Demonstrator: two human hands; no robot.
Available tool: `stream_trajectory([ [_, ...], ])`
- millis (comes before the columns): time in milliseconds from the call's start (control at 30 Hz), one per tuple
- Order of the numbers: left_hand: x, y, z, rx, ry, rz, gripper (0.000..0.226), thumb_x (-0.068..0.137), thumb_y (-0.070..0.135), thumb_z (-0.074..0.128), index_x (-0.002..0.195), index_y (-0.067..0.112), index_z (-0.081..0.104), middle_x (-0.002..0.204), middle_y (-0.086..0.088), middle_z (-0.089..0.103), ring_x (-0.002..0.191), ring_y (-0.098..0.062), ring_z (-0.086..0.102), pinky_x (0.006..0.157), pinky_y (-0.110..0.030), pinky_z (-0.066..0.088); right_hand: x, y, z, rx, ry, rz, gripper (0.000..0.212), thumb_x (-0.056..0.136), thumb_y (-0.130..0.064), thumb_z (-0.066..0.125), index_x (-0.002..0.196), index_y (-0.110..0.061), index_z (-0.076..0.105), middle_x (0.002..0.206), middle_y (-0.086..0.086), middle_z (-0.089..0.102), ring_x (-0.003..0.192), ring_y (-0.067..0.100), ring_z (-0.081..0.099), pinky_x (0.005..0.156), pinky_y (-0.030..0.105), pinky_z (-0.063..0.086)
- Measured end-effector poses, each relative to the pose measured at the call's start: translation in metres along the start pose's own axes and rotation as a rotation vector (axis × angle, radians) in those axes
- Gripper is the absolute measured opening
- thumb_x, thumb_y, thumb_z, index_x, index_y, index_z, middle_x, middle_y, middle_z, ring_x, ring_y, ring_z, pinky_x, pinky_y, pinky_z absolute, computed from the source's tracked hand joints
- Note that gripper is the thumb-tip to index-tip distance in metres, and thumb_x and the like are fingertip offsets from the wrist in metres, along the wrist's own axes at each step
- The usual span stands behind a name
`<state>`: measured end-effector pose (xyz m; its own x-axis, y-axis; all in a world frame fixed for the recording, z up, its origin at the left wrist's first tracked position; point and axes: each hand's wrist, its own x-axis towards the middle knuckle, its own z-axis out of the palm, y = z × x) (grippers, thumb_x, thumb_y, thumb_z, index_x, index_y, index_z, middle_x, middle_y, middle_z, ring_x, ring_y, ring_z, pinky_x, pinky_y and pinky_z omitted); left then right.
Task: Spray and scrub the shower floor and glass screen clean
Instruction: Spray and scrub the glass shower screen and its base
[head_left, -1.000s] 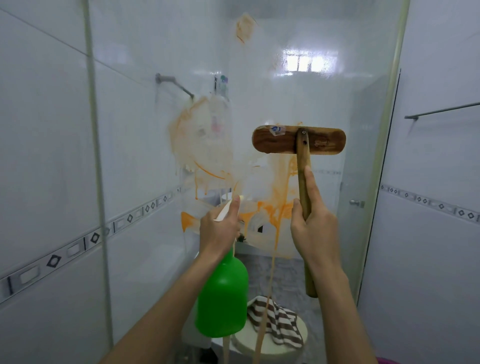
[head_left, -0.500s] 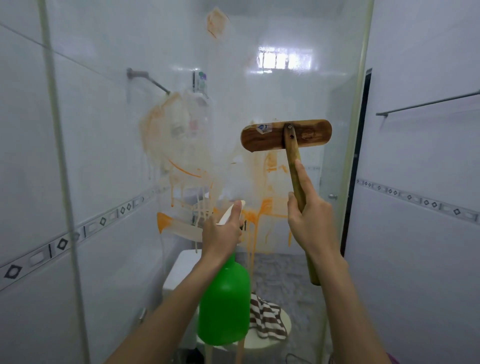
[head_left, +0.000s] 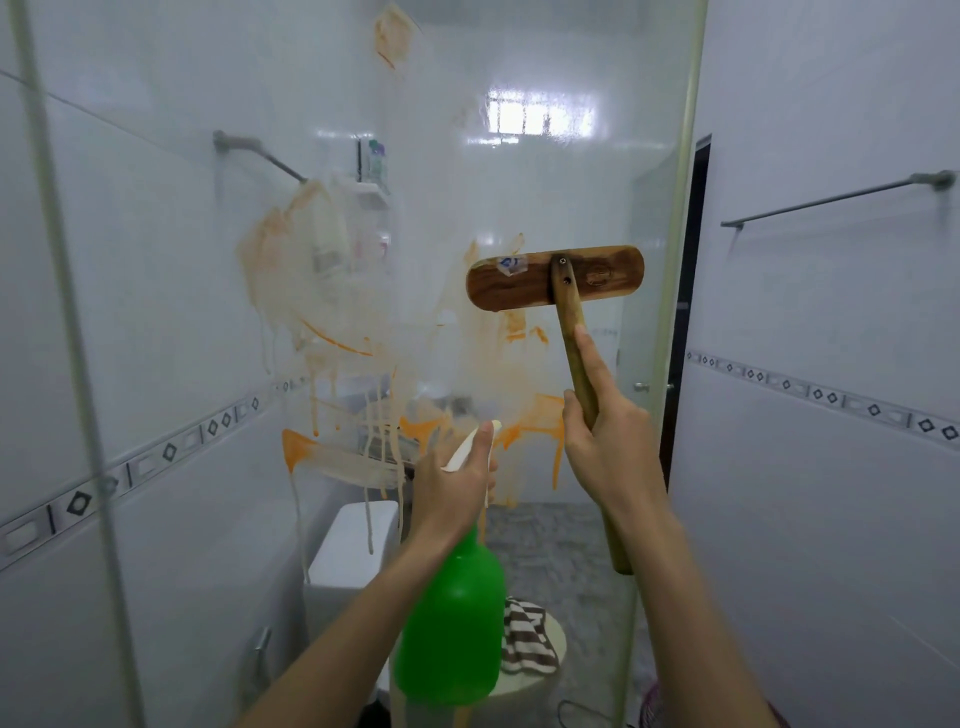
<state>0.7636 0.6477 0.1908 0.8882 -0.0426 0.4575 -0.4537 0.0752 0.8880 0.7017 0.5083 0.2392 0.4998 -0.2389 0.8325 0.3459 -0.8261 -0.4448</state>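
Left hand (head_left: 457, 480) wraps the neck of the green spray bottle (head_left: 449, 629), nozzle aimed at the glass screen (head_left: 519, 182) | right hand (head_left: 608, 447) grips the wooden scrub brush (head_left: 555, 278) by its handle, index finger along it, head flat on the glass | orange smears (head_left: 332, 332) streak and drip down the pane.

A white stool (head_left: 555, 640) stands on the grey speckled floor (head_left: 561, 540) and carries a crumpled striped cloth (head_left: 527, 642). The toilet cistern (head_left: 348, 551) stands to its left.
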Motion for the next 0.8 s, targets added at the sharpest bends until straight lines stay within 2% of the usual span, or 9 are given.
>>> stream_trajectory([
  [100,0.001,-0.002,-0.007,0.028,0.060,0.037,0.034,0.099,0.044,0.059,0.082,0.019,0.074,0.059,0.001,0.067,0.057,-0.012,0.065,0.057,-0.030,0.053,-0.002,-0.004,0.006,-0.005,-0.025,-0.012,0.071,0.097,-0.015,0.052,0.152,-0.043,0.016,0.052,0.001,0.050,0.043,0.014,0.047,0.043,0.025,0.038],
  [167,0.003,-0.004,-0.018,0.051,0.104,0.023,0.043,0.100,0.045,0.057,0.074,0.015,0.074,0.059,0.001,0.070,0.057,-0.013,0.066,0.056,-0.027,0.050,-0.002,-0.008,0.010,-0.012,-0.046,-0.024,0.071,0.097,-0.016,0.051,0.152,-0.043,0.015,0.053,0.002,0.051,0.044,0.015,0.049,0.046,0.034,0.043],
  [267,0.005,-0.006,-0.036,0.041,0.177,-0.010,0.043,0.099,0.044,0.059,0.070,0.015,0.074,0.060,-0.001,0.070,0.058,-0.016,0.068,0.058,-0.031,0.054,-0.002,-0.014,0.017,-0.001,-0.057,-0.051,0.072,0.096,-0.014,0.051,0.152,-0.042,0.016,0.056,0.003,0.054,0.047,0.018,0.051,0.050,0.040,0.045],
  [367,0.008,-0.011,-0.058,0.069,0.244,-0.046,0.049,0.099,0.047,0.057,0.071,0.010,0.074,0.061,-0.005,0.068,0.051,-0.009,0.064,0.051,-0.023,0.051,-0.001,-0.019,0.024,0.004,-0.053,-0.076,0.073,0.096,-0.013,0.052,0.153,-0.041,0.016,0.059,0.008,0.057,0.048,0.020,0.051,0.049,0.040,0.045],
  [467,0.010,-0.019,-0.085,0.114,0.360,-0.088,0.055,0.095,0.059,0.057,0.083,0.008,0.075,0.075,-0.008,0.073,0.068,-0.018,0.069,0.059,-0.028,0.049,0.000,-0.022,0.032,0.030,-0.048,-0.088,0.072,0.096,-0.012,0.052,0.153,-0.040,0.017,0.058,0.008,0.057,0.048,0.022,0.050,0.048,0.038,0.043],
  [600,0.010,-0.029,-0.115,0.187,0.475,-0.085,0.055,0.100,0.049,0.057,0.072,0.003,0.070,0.061,-0.008,0.067,0.044,-0.009,0.060,0.052,-0.027,0.045,-0.001,-0.028,0.040,0.027,-0.040,-0.121,0.071,0.096,-0.011,0.052,0.153,-0.037,0.019,0.056,0.004,0.053,0.046,0.018,0.047,0.045,0.023,0.033],
  [667,0.009,-0.036,-0.131,0.224,0.513,-0.072,0.057,0.100,0.052,0.054,0.068,0.008,0.072,0.061,-0.006,0.070,0.054,-0.013,0.066,0.061,-0.031,0.049,-0.003,-0.030,0.044,0.032,-0.050,-0.131,0.071,0.096,-0.011,0.053,0.153,-0.035,0.020,0.054,0.002,0.050,0.044,0.015,0.044,0.042,0.017,0.027],
  [733,0.009,-0.043,-0.144,0.258,0.530,-0.064,0.058,0.101,0.054,0.052,0.064,0.013,0.073,0.062,-0.004,0.072,0.069,-0.023,0.071,0.072,-0.036,0.054,-0.004,-0.031,0.048,0.033,-0.062,-0.130,0.071,0.096,-0.012,0.053,0.154,-0.035,0.019,0.054,0.002,0.050,0.043,0.013,0.043,0.040,0.021,0.030],
  [800,0.010,-0.048,-0.156,0.238,0.565,-0.082,0.060,0.099,0.055,0.052,0.060,0.014,0.069,0.059,-0.004,0.070,0.071,-0.030,0.072,0.075,-0.042,0.056,-0.006,-0.034,0.053,0.014,-0.060,-0.126,0.072,0.095,-0.012,0.054,0.153,-0.035,0.020,0.055,0.004,0.052,0.044,0.011,0.041,0.045,0.023,0.035],
])
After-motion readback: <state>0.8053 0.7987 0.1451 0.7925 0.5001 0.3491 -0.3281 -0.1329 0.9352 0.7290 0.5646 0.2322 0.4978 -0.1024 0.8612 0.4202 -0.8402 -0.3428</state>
